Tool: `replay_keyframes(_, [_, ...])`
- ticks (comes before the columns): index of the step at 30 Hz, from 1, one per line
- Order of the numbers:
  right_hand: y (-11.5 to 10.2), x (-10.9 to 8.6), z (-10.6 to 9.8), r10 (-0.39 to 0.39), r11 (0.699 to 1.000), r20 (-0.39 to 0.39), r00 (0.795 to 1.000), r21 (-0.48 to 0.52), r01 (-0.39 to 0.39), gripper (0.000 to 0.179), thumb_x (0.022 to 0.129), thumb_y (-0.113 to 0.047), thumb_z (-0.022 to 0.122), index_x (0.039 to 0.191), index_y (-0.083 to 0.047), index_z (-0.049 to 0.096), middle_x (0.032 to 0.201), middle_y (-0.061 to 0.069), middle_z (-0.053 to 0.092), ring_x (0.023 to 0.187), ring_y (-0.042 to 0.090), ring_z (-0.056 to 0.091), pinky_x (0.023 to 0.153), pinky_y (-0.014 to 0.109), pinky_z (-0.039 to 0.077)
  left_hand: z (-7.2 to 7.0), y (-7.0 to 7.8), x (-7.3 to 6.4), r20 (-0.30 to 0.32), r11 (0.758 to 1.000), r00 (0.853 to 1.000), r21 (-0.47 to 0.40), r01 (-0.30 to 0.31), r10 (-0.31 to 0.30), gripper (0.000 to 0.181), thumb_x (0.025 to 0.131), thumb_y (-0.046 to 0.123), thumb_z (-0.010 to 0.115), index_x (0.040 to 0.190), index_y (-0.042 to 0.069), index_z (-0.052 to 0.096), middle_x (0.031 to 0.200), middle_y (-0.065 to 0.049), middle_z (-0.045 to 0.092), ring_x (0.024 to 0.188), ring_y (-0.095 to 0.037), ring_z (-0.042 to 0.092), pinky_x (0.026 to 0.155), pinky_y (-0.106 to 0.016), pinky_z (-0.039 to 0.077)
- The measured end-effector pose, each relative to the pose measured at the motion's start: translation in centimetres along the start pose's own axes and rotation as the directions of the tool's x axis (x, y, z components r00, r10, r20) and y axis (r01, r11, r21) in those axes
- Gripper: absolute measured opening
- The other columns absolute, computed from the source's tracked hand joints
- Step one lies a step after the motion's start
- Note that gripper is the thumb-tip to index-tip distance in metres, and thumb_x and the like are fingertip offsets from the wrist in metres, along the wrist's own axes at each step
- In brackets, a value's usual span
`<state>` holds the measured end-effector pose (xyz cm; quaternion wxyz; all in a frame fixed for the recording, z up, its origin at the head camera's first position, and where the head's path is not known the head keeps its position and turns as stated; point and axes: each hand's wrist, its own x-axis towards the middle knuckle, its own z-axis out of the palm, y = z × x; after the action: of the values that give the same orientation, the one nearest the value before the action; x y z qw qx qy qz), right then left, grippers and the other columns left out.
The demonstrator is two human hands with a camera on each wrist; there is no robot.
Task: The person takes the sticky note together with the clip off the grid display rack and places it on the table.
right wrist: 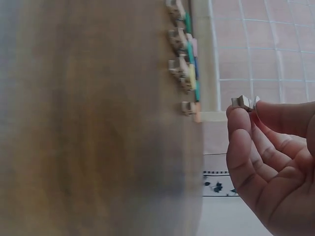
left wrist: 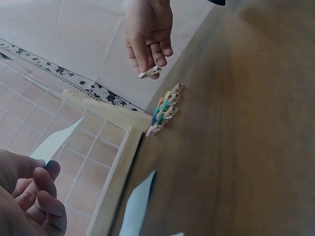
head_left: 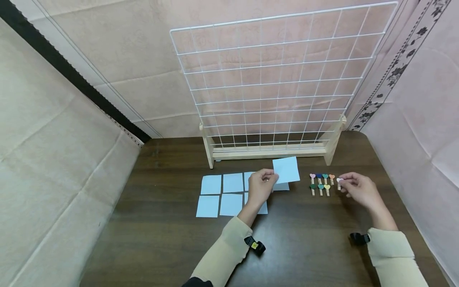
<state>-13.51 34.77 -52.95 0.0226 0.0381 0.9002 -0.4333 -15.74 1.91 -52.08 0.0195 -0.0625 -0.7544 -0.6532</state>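
Observation:
My left hand [head_left: 261, 186] pinches a light blue paper square [head_left: 286, 170] by its left edge, raised over other squares. In the left wrist view that paper [left wrist: 58, 140] curves up from between thumb and fingers. To the right, my right hand [head_left: 359, 190] holds a small wooden clothespin [right wrist: 243, 102] with a pale heart [head_left: 339, 180] between thumb and fingertips. Beside it, several clothespins [head_left: 320, 187] with coloured hearts lie in two rows. Blue squares [head_left: 208, 206] lie in two rows on the table, partly covered by my left hand and forearm.
A white wire grid [head_left: 276, 83] stands upright in a wooden base [head_left: 269, 152] behind the papers. Pale cloth [head_left: 423, 131] hangs around the brown table [head_left: 154, 235]. A dark device sits on each wrist.

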Motion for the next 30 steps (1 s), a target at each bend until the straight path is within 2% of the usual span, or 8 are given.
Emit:
replay_keyframes(5, [0.7,-0.2,0.7,0.041,0.999,0.021,0.999,0.007,-0.042,0.037,0.112,-0.023,0.055,0.126,0.010,0.063,0.100,0.021,0.075,0.078,0.016,0.070,0.063,0.032,0.059,-0.3,-0.9,-0.9,-0.005,1.000,1.000,0.011,0.015,-0.015,0.014,0.098,0.008,0.073,0.108,-0.001,0.078,0.085,-0.004,0.076,0.048,-0.012,0.057,0.052,-0.021,0.049])
replay_keyframes(12, [1.3,-0.5,1.2,0.044,0.999,0.044,0.998,0.021,-0.045,0.036,0.112,-0.020,0.055,0.125,0.012,0.062,0.099,0.021,0.075,0.078,0.017,0.070,0.064,0.032,0.059,-0.4,-1.9,-2.2,0.018,0.999,0.999,0.018,0.033,-0.033,0.013,0.098,0.007,0.073,0.107,-0.001,0.078,0.084,-0.004,0.077,0.048,-0.018,0.059,0.056,-0.022,0.053])
replay_keyframes(21, [2.0,-0.1,1.3,0.062,0.997,0.119,0.991,0.036,-0.066,0.032,0.111,-0.014,0.056,0.123,0.016,0.061,0.096,0.018,0.073,0.078,0.018,0.068,0.064,0.032,0.060,-0.5,-3.3,-4.4,0.034,0.994,0.994,0.041,0.104,-0.105,0.015,0.095,0.006,0.074,0.105,-0.004,0.078,0.083,-0.006,0.078,0.041,-0.005,0.051,0.047,-0.020,0.047])
replay_keyframes(25, [2.1,0.0,1.3,0.067,0.997,0.130,0.989,0.031,-0.072,0.033,0.111,-0.013,0.055,0.123,0.016,0.061,0.096,0.017,0.072,0.079,0.019,0.068,0.064,0.032,0.059,-0.7,-3.9,-4.7,0.024,0.992,0.994,0.072,0.105,-0.107,0.015,0.093,0.005,0.074,0.104,-0.003,0.079,0.078,-0.004,0.077,0.039,-0.004,0.051,0.050,-0.020,0.049])
replay_keyframes(30, [2.0,0.1,1.3,0.066,0.997,0.160,0.985,0.016,-0.069,0.031,0.110,-0.012,0.056,0.122,0.015,0.063,0.090,0.011,0.072,0.076,0.020,0.065,0.061,0.033,0.057,-0.9,-4.2,-4.9,0.032,0.991,0.993,0.071,0.110,-0.112,0.016,0.092,0.004,0.075,0.105,-0.005,0.078,0.074,-0.003,0.076,0.039,-0.003,0.049,0.050,-0.020,0.049])
